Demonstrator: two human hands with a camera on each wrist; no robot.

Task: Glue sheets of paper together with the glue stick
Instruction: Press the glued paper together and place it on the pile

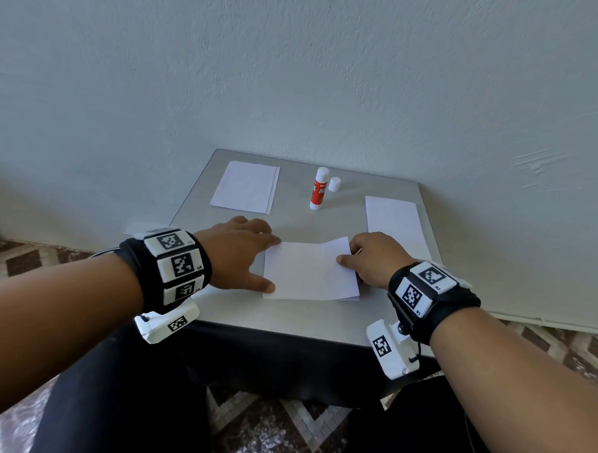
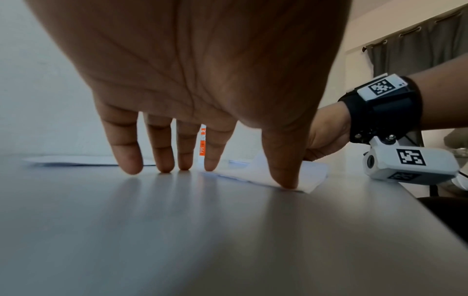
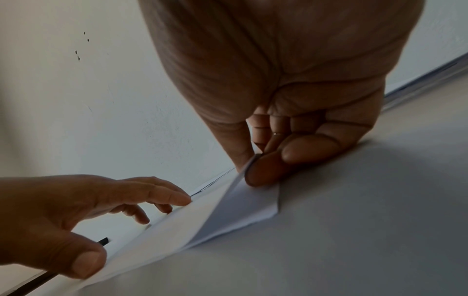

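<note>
Two white sheets (image 1: 309, 270) lie stacked near the table's front edge. My left hand (image 1: 242, 255) rests with straight, spread fingers on their left edge, thumb (image 2: 283, 176) and forefinger pressing the paper (image 2: 311, 176). My right hand (image 1: 371, 259) pinches the right edge of the top sheet (image 3: 192, 222) between thumb and forefinger and holds it lifted off the lower sheet (image 3: 248, 212). The red-and-white glue stick (image 1: 318, 189) stands uncapped at the back, its white cap (image 1: 334, 184) beside it on the right. It also shows between my left fingers as the glue stick (image 2: 203, 143).
The small grey table (image 1: 287, 314) stands against a pale wall (image 1: 296, 73). A pile of white paper (image 1: 246, 187) lies at the back left, another pile (image 1: 394, 221) at the right edge. Patterned floor and my dark trousers lie below the front edge.
</note>
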